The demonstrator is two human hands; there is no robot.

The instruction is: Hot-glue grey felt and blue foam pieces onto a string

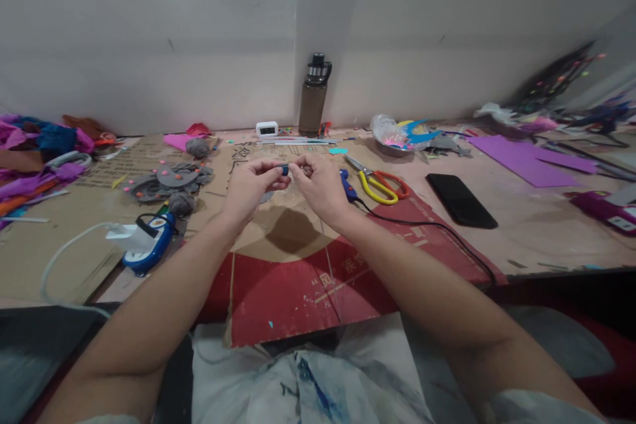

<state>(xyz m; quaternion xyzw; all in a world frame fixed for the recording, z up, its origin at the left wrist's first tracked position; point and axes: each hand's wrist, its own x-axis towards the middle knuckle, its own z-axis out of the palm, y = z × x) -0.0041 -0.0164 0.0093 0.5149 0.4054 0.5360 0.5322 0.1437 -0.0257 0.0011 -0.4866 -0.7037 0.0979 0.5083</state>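
Above the cardboard sheet (278, 291), my two hands meet, fingertips close together. Between them is a small dark blue piece (285, 170), too small to name. My left hand (253, 184) pinches it between thumb and fingers. The fingers of my right hand (318, 184) are curled closed at the piece's right side; what they pinch is hidden. Just right of my right hand lies a blue tool with a black cord (348, 187), partly covered by the hand. Scissors with yellow and red handles (380, 185) rest beyond it.
A power strip (149, 245) with a plug stands at left, near grey felt pieces (166, 182). A phone (461, 201) and purple sheets (527, 160) lie at right. At the back are a bottle (313, 103), a small white clock (267, 129) and a bowl (395, 148).
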